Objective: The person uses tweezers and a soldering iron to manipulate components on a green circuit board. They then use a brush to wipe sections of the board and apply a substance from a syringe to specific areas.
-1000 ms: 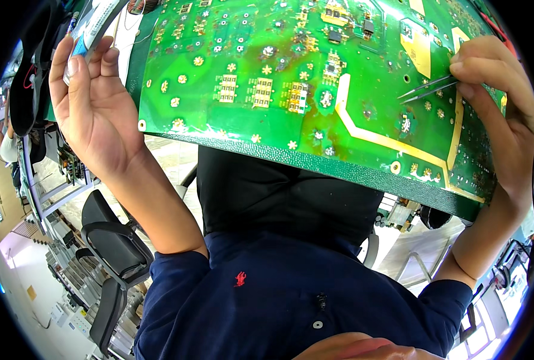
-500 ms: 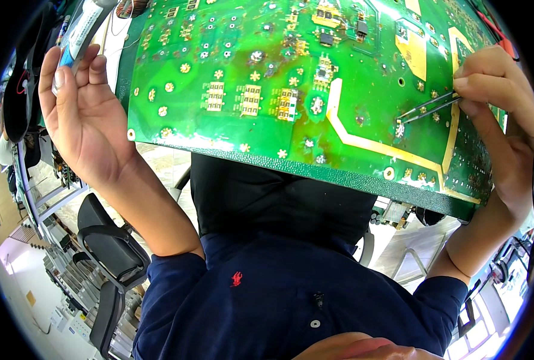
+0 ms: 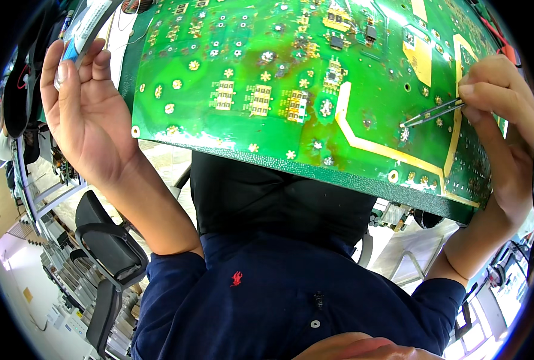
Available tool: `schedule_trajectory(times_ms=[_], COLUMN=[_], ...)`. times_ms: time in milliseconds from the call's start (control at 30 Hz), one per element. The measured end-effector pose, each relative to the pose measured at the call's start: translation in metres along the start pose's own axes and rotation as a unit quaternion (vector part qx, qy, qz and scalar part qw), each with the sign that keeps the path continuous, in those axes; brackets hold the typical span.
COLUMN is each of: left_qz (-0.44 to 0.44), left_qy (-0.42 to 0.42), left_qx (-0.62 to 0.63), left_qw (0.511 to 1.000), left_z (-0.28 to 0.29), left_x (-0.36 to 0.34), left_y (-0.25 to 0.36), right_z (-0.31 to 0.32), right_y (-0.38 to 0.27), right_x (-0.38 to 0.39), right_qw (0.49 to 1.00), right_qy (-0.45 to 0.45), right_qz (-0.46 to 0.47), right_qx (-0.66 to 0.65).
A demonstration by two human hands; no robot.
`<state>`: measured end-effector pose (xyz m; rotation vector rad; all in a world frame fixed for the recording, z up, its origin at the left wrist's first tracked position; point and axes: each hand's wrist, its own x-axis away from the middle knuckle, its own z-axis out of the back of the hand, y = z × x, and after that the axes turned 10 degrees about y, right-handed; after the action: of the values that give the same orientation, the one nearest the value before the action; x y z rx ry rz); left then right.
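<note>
A large green circuit board (image 3: 219,129) with gold pads, solder joints and brown stains lies in front of me. Between the thumb and fingers of my left hand (image 3: 90,114), beyond the board's left edge, is a slim tube (image 3: 85,30) with a white label and a blue band. Pinched in my right hand (image 3: 500,108) are thin metal tweezers (image 3: 432,114), which reach in from the right. Their tips meet the board beside a solder joint. Whether something tiny sits between the tips, I cannot make out.
Under the board shows a dark green textured mat (image 3: 333,183). A copper coil (image 3: 136,6) stands at the far left. Red leads (image 3: 506,48) lie at the far right. A black office chair (image 3: 108,240) stands on the floor at left.
The board appears shifted slightly right and down in view. The tweezer tips have come a little closer together and stay near the same joint. My left hand still holds the tube.
</note>
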<state>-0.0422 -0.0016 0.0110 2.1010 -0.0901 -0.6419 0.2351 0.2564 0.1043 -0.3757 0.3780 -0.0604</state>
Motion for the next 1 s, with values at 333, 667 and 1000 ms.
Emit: schedule_trajectory(times_ms=[333, 667, 1000], left_qz=[-0.008, -0.018, -0.013], left_qy=[0.016, 0.013, 0.012], left_qx=[-0.01, -0.007, -0.001], left_qw=[1.0, 1.0, 1.0], left_z=[-0.0031, -0.0039, -0.0039], left_x=[0.0007, 0.0014, 0.0017], left_y=[0.0026, 0.0023, 0.0028], right_z=[0.0015, 0.0025, 0.001], right_y=[-0.0044, -0.0016, -0.0025], right_x=[-0.0063, -0.0051, -0.0057], right_qw=[0.999, 0.999, 0.995], right_qy=[-0.032, -0.016, -0.014], right_qz=[-0.022, -0.022, -0.019], right_qx=[0.002, 0.038, 0.097])
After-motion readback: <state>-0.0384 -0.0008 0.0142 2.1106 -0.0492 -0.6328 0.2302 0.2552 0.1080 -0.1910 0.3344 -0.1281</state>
